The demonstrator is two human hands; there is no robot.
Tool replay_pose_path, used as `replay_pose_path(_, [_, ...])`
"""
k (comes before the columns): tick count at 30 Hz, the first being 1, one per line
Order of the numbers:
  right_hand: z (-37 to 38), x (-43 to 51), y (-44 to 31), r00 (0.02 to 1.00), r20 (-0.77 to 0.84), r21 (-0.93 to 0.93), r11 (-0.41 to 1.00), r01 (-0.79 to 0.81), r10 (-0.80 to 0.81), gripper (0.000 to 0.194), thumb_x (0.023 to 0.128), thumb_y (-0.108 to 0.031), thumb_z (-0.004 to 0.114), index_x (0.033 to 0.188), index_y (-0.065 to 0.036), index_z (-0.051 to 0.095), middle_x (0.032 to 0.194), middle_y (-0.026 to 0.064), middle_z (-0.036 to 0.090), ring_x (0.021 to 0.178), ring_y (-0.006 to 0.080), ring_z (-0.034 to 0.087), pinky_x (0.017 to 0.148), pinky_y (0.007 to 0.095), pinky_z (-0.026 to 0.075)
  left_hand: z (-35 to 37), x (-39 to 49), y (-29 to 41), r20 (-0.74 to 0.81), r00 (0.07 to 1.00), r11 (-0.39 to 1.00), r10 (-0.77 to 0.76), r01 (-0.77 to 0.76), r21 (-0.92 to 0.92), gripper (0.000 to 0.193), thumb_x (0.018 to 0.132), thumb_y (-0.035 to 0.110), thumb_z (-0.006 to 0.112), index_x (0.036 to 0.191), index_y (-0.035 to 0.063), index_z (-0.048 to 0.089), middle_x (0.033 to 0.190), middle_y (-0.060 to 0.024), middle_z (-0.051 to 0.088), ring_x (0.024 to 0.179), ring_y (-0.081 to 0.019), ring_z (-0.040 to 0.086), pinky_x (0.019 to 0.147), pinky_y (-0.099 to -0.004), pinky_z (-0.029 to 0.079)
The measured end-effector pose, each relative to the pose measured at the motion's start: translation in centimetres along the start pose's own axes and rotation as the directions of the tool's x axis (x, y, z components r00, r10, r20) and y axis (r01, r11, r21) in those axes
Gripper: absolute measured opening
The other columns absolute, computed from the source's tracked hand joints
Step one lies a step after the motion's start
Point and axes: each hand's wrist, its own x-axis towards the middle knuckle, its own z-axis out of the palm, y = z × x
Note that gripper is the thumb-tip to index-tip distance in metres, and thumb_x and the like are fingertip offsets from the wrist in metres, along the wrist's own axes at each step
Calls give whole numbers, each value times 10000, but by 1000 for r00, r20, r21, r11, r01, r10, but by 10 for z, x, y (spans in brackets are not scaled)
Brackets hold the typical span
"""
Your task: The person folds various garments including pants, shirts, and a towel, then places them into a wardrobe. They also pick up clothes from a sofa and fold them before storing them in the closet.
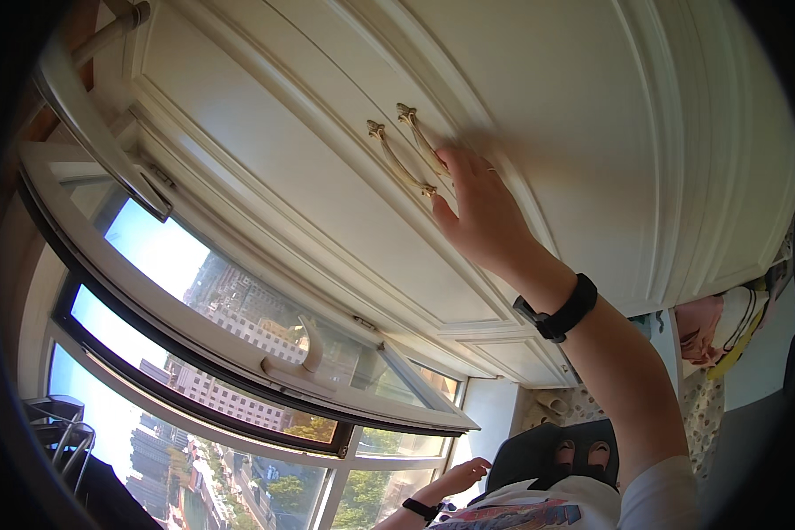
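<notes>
My right hand [480, 209], with a black band at the wrist, reaches across a white panelled cabinet door [570, 126]. Its fingers are at the lower end of a curved brass-coloured handle [419, 132], and the thumb lies apart from them. A matching handle [389, 156] sits on the adjoining door [291, 172], its lower end close to my thumb. The hand covers part of the first handle, so its grip on it is hidden. Low beside my body, my left hand [465, 476] hangs near the window with loosely spread fingers and nothing in it.
An open window sash [291, 387] with a lever handle [313, 344] juts out on the left. Metal bars [93, 126] cross the upper left. Hangers [63, 424] and dark fabric [99, 490] are at lower left. Cloths [712, 328] lie at the right, above pebble-patterned floor [702, 417].
</notes>
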Motion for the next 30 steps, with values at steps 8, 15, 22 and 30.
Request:
replay_pose_path(8, [0, -4, -16, 996, -84, -31, 999, 17, -19, 468, 782, -14, 616, 1215, 10, 440, 1177, 211, 530, 1097, 367, 529, 913, 423, 478, 9, 8, -9, 178, 966, 949, 187, -131, -288, 207, 981, 60, 507, 1187, 48, 517, 1098, -73, 564, 962, -141, 523, 838, -279, 450])
replay_pose_path(15, [-26, -21, -37, 997, -47, 29, 998, 59, -57, 464, 790, -24, 624, 1210, 11, 432, 1139, 200, 547, 1046, 363, 549, 885, 425, 493, 4, 10, 54, 194, 969, 980, 155, -126, -155, 206, 983, 65, 506, 1187, 46, 517, 1112, -77, 566, 969, -149, 526, 839, -283, 452])
replay_pose_path(22, [-49, -43, -58, 996, 8, 123, 989, 83, -85, 416, 815, -50, 647, 1188, 11, 470, 1090, 191, 562, 1028, 345, 551, 871, 407, 476, -5, 20, 99, 192, 939, 958, 284, -286, -17, 206, 989, 80, 496, 1189, 39, 519, 1151, -77, 575, 992, -173, 539, 848, -298, 458])
replay_pose_path(30, [-69, -51, -75, 996, 11, 154, 985, 81, -83, 335, 826, -51, 640, 1126, -16, 496, 1020, 160, 581, 923, 329, 578, 771, 407, 490, -31, -5, 232, 194, 937, 927, 291, -327, 186, 307, 1014, 138, 480, 1314, 71, 479, 1210, -101, 601, 1116, -196, 587, 957, -341, 473])
